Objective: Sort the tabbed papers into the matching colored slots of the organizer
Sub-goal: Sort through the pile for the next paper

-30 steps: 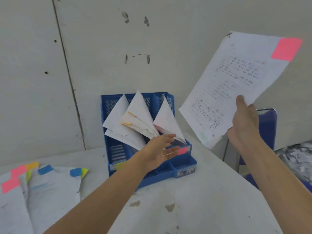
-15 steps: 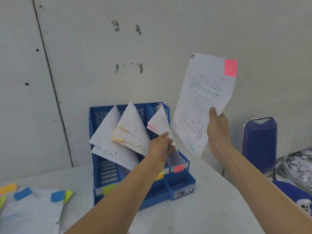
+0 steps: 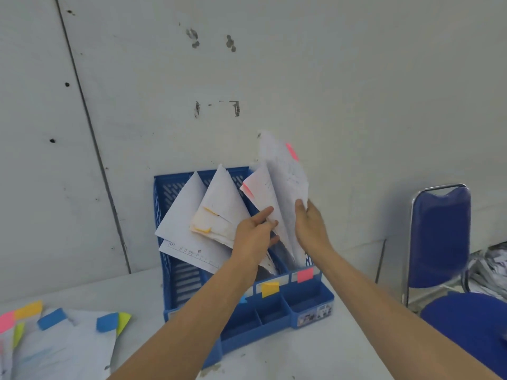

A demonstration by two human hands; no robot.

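Note:
A blue slotted organizer [image 3: 170,242] stands against the wall, with yellow [image 3: 270,288] and pink [image 3: 305,274] labels on its front. My right hand [image 3: 311,229] grips a white paper with a pink tab [image 3: 288,174], its lower edge down inside the rightmost, pink-labelled slot. My left hand [image 3: 255,237] pushes the papers standing in that slot [image 3: 260,187] to the left, fingers straight. Papers with yellow tabs [image 3: 219,212] lean in the middle slot, and a plain sheet [image 3: 183,218] in a slot further left.
A pile of tabbed papers [image 3: 60,344] with pink, yellow, blue and green tabs lies at the table's left front. A blue chair [image 3: 439,234] stands to the right of the table, with crumpled papers [image 3: 491,264] behind it. The wall is right behind the organizer.
My right hand has brought the pink-tabbed paper down and left from the air into the rightmost slot. My left hand has stayed at the slot, holding its papers aside.

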